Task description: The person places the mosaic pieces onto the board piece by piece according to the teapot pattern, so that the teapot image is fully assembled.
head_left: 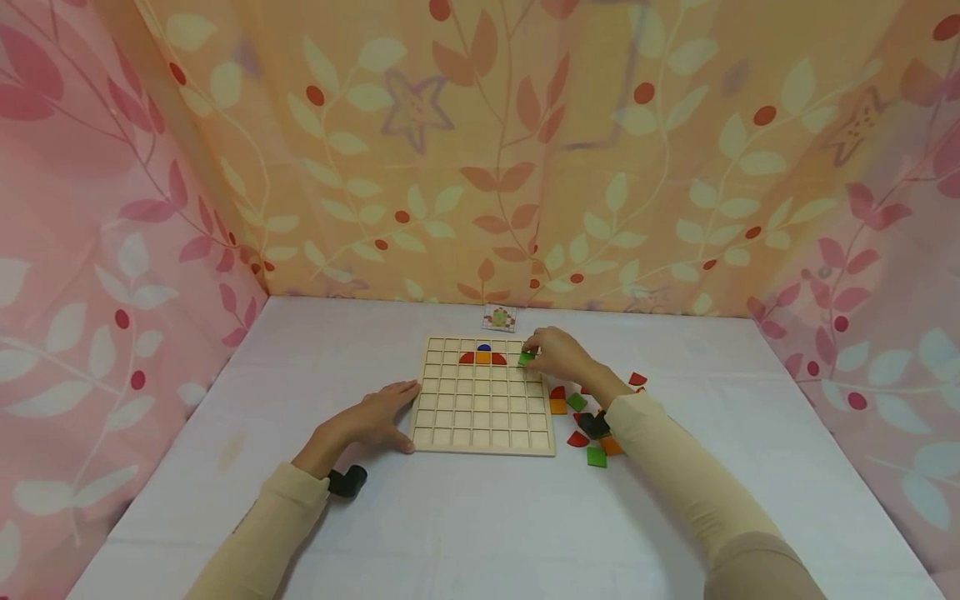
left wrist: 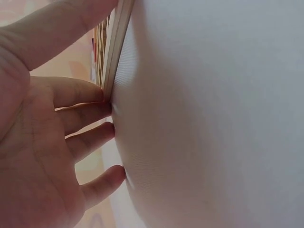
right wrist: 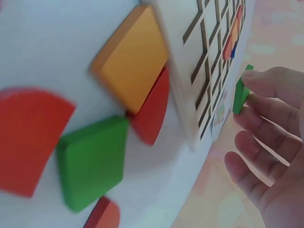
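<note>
A wooden grid board [head_left: 483,417] lies on the white table. In its upper rows sit a blue half-round piece [head_left: 484,347], an orange square [head_left: 483,357] and red quarter-round pieces [head_left: 467,358] on both sides of that square. My right hand [head_left: 558,354] pinches a green square tile [right wrist: 241,92] between thumb and fingers, over the board's upper right corner. At the board's left side, my left hand [head_left: 375,419] rests with fingers extended, thumb by the lower left corner, fingertips on the cloth and against the edge [left wrist: 116,47].
Loose pieces lie right of the board, among them an orange square [right wrist: 133,61], a green square [right wrist: 92,161] and several red quarter-rounds [right wrist: 28,137]; the right forearm partly covers them. Behind the board is a small pattern card [head_left: 499,317]. Patterned cloth walls [head_left: 480,208] enclose the table.
</note>
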The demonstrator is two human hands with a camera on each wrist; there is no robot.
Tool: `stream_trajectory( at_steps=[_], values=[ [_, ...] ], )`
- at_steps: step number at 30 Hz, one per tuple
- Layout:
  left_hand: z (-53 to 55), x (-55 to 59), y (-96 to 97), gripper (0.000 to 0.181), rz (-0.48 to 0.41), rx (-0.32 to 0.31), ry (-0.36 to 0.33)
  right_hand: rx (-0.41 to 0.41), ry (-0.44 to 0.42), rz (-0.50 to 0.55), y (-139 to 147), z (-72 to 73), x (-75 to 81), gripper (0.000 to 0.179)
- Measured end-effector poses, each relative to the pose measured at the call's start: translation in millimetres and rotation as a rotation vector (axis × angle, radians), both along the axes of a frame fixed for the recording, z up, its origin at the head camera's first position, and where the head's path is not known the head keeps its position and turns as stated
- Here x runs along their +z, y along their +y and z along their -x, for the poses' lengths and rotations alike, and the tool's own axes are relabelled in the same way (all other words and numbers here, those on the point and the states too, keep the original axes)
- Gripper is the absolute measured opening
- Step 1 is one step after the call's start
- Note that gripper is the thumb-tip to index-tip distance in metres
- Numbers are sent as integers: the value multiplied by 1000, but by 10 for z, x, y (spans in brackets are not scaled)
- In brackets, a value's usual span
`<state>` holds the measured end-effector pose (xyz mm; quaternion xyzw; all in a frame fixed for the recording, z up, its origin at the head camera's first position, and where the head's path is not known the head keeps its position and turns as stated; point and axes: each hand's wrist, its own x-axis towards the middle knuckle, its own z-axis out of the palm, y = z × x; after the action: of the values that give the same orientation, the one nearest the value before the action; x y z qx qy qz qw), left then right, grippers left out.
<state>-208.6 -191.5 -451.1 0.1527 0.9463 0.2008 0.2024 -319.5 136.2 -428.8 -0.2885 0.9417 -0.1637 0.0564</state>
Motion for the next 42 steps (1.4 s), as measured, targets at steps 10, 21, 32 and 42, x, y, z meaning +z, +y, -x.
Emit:
stream_trajectory(
  at_steps=[10,21,32,42],
  values=[
    [20,-39,-13,101,-3,3,6,74,52,-31,-252,26,-18,20],
    [-4,21,-10,101,-18,-5,-7,143,46,-8,-603,21,-17,18],
    [1,10,2,101,-18,11,-17,179,31,-38,-835,4,-89,12],
    [-8,28,15,102,-39,19,-35,138,12,-91,-949,-56,-113,21]
  ],
)
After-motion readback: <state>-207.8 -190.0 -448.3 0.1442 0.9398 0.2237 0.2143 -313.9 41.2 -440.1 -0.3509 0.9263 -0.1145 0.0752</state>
